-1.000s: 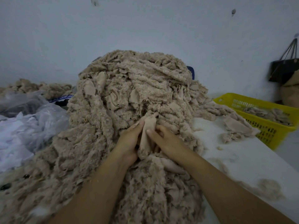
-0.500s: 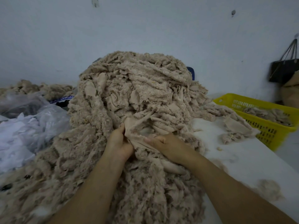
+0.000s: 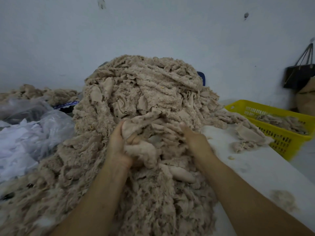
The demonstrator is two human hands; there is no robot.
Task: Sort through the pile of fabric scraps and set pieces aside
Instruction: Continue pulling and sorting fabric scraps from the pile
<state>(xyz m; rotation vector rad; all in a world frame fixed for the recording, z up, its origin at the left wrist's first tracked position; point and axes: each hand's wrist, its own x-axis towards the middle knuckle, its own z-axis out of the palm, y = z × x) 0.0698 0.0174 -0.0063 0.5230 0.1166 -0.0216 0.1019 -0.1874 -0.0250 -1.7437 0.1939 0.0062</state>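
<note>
Now left hand bunches scrap — right hand shifted.

Extends the bare left forearm and right forearm from near toward the far middle; grips a wad of scraps in the curled left hand; lays the right hand knuckles-up, fingertips buried, grip unclear

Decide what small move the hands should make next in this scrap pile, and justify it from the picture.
Probably lift the bunched scrap free of the pile: the left hand grips it, while the right hand rests among the neighbouring scraps and could hold them down. The yellow basket waits to the right.
</note>
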